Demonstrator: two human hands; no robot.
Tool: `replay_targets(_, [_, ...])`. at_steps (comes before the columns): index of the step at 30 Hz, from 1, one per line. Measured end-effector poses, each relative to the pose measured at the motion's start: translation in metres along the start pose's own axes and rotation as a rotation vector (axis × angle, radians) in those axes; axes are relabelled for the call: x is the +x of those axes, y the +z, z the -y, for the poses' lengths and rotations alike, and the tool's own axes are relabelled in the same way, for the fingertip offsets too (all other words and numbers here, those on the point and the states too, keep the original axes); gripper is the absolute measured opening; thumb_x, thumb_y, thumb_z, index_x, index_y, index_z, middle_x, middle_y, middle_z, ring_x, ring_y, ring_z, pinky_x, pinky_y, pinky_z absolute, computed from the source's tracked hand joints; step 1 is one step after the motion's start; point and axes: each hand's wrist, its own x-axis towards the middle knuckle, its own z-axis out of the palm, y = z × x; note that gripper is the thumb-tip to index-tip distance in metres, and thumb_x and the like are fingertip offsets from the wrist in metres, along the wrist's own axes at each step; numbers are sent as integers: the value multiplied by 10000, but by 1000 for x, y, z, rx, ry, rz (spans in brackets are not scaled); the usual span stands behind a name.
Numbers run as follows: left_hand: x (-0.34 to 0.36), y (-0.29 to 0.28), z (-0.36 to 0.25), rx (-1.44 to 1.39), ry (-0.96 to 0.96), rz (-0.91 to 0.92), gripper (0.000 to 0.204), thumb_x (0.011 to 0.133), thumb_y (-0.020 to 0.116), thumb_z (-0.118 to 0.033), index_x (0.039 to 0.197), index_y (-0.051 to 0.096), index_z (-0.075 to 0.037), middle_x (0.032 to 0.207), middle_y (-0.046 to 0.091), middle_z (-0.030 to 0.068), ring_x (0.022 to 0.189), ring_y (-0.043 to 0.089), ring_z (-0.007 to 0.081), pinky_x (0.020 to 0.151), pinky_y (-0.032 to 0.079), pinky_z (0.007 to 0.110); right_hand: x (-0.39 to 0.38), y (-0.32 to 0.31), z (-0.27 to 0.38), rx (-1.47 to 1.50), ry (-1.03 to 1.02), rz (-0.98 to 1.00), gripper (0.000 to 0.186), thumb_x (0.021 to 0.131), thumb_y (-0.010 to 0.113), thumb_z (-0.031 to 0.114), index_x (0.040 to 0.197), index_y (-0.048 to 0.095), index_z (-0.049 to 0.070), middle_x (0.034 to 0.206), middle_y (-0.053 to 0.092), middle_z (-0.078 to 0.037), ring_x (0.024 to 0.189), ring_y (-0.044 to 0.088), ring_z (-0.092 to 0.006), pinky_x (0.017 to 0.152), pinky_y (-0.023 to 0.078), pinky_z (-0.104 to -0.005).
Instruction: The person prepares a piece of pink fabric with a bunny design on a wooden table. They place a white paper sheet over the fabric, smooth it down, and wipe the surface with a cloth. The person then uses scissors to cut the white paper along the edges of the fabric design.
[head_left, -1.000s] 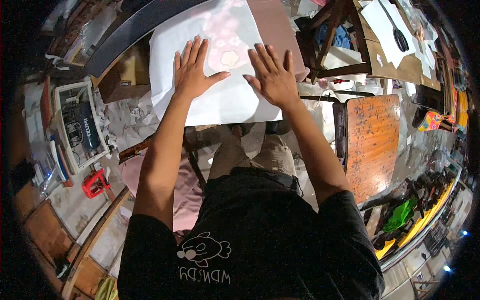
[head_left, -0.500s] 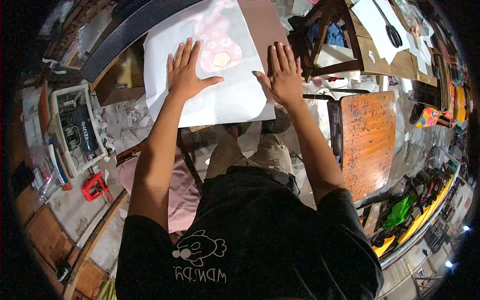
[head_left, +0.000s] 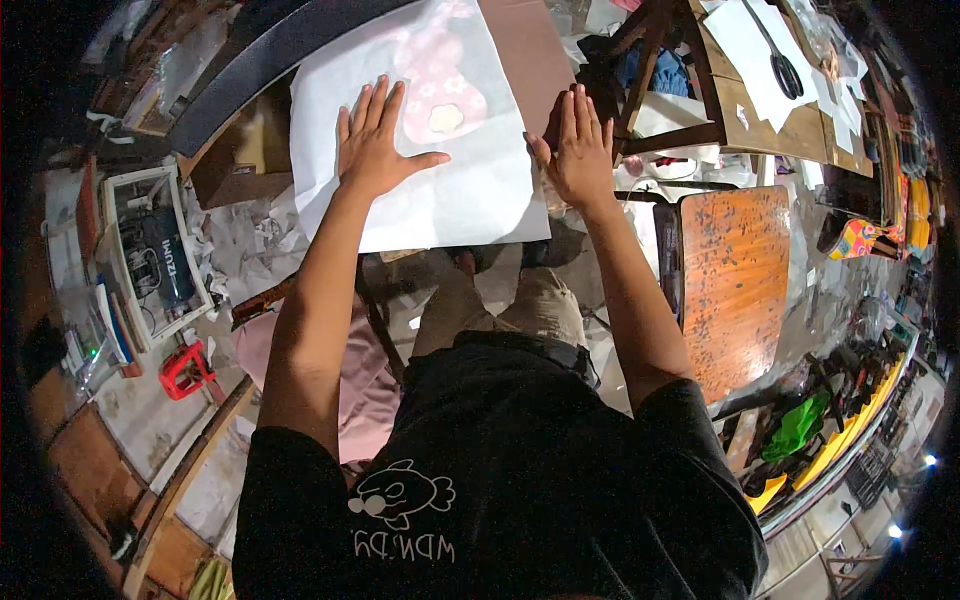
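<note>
Had left hand (head_left: 372,150) palm down on white sheet (head_left: 450,205), upper middle of frame. Spread left thumb out toward the right; set the other left fingers straight with small gaps, gripping nothing. Placed right hand (head_left: 580,158) just beyond the sheet's right edge, at the brown surface (head_left: 535,45), with thumb tip near that edge. Saw right fingers straight, mostly side by side, thumb apart, nothing pinched. Could not tell contact from hover on that side. Found the sheet spread out and mostly flat, with faint creases toward its left edge. Saw pale pink figure (head_left: 435,85) with white flower shapes in its upper part, plus cream flower-shaped patch (head_left: 445,119) between the hands. Could not tell printed-on from showing-through. Read current step as smoothing or steadying the sheet, judging by pose alone. For next move, likely needed light, even pressure from left palm and a gentle right-hand touch along the edge, without dragging anything askew. Expected such a thin-looking sheet to wrinkle or slide if pushed from one side only. Noted black-handled scissors (head_left: 787,75) on white paper (head_left: 755,75), on wooden table (head_left: 722,75), upper right, well apart from both hands. Noted pink cloth (head_left: 365,405) lower left of center, also untouched.
</note>
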Motion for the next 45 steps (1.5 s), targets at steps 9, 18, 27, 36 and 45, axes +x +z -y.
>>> replay_targets(9, [3,-7,2,-10,1,23,1272,653,763,-786,1626,227,-165,1699,172,91,1566,145,310,1244,122,582,-4,-4,-9,235,275,-141,513,918,712,298,1293,618,-39,1034,632,-252,975,632,-436,858,518,-481])
replay_targets(18, [3,-9,3,-31,7,41,1260,669,759,-779,1629,218,-169,1700,167,94,1568,138,311,1250,96,581,3,-8,-17,233,207,-152,329,917,710,238,1100,688,-35,997,666,-250,924,653,-428,820,533,-464])
replay_targets(27, [2,-7,5,-25,21,13,1271,650,755,-795,1624,236,-165,1697,180,99,1563,157,316,1243,115,589,1,-9,-25,144,215,-45,355,839,747,254,1113,695,35,1120,660,-208,1075,625,-419,899,501,-515])
replay_targets(36, [3,3,9,-16,34,-38,1354,619,761,-801,1606,232,-39,1700,164,121,1575,121,289,1254,98,550,80,5,98,125,-409,-109,694,928,621,401,1514,428,86,1571,415,-178,1478,353,-360,1149,332,-585])
replay_targets(45, [6,4,7,-62,11,-21,1292,631,871,-599,1568,248,34,1667,201,226,1570,144,320,1251,90,555,152,81,143,41,-454,233,686,1023,377,535,1591,341,150,1666,266,-154,1543,214,-361,1205,140,-665])
